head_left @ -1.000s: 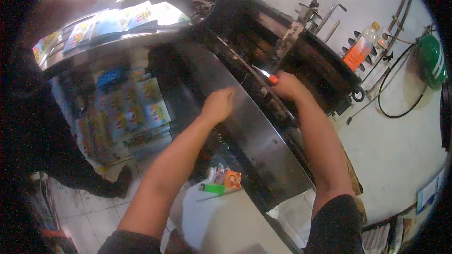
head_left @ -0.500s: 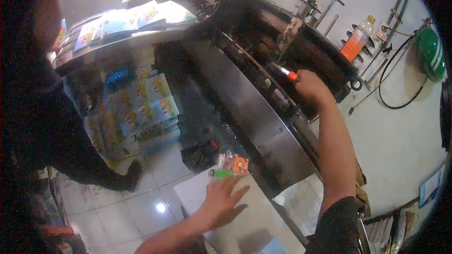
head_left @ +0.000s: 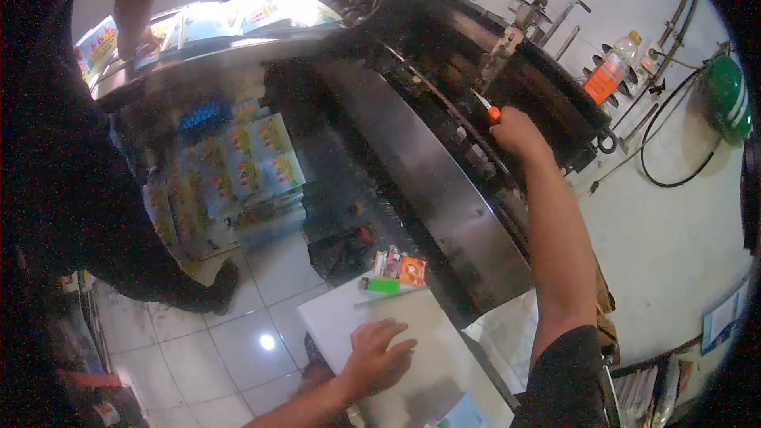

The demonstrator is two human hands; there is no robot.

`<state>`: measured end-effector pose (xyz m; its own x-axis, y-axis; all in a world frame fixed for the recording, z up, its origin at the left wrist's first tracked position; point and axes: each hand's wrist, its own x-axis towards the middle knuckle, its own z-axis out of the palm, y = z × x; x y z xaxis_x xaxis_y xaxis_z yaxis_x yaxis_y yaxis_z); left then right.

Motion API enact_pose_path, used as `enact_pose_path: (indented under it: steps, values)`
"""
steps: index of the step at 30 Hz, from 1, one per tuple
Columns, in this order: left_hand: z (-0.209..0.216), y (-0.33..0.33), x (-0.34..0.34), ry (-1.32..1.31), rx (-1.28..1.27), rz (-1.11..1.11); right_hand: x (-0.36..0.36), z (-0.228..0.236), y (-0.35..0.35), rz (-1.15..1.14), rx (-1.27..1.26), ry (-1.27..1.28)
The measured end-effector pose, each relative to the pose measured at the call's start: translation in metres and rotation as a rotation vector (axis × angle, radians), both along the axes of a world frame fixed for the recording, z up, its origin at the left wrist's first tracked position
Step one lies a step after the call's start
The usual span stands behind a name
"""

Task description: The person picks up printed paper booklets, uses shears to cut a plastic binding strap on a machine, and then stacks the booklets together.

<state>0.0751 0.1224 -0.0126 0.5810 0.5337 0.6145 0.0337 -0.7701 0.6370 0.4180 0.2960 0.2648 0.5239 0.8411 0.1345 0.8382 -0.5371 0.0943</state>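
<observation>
My right hand (head_left: 521, 136) is closed round a slim tool (head_left: 493, 114) with an orange-red handle part and a pale, pointed metal end. It reaches over the dark trough of a printing machine (head_left: 432, 131), the tool's tip pointing up and left into it. The rest of the handle is hidden in my fist. My left hand (head_left: 379, 358) is over a white flat-topped surface (head_left: 428, 325), fingers apart and holding nothing; whether it touches the surface I cannot tell. Just beyond it lie a green lighter (head_left: 380, 285) and a small orange-and-white pack (head_left: 411, 271).
At far left another person's hand (head_left: 136, 43) touches printed sheets (head_left: 261, 12) on the machine's ledge. Below are stacked printed sheets (head_left: 273, 150). A bottle with an orange label (head_left: 606, 78) and a green round cover (head_left: 725, 99) are by the wall at right.
My left hand has drawn back from the lighter toward me. My right hand has shifted slightly with the tool. The other person's hand has come onto the printed sheets.
</observation>
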Motion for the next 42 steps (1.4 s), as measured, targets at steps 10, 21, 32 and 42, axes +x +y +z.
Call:
enact_pose_path:
  steps: [10, 21, 32, 42]
  values:
    - [-0.001, 0.004, -0.002, -0.009, 0.026, -0.006, -0.01, -0.018, 0.002, -0.03, 0.093, -0.079]
    - [-0.003, 0.002, -0.003, 0.005, 0.005, -0.026, -0.014, -0.014, -0.002, -0.04, 0.072, -0.094]
    - [-0.001, 0.004, -0.004, -0.003, -0.032, -0.042, -0.025, -0.025, -0.003, -0.039, 0.156, -0.378]
    - [-0.001, 0.005, -0.006, -0.01, -0.066, -0.043, -0.035, -0.02, -0.003, 0.014, 0.096, -0.755]
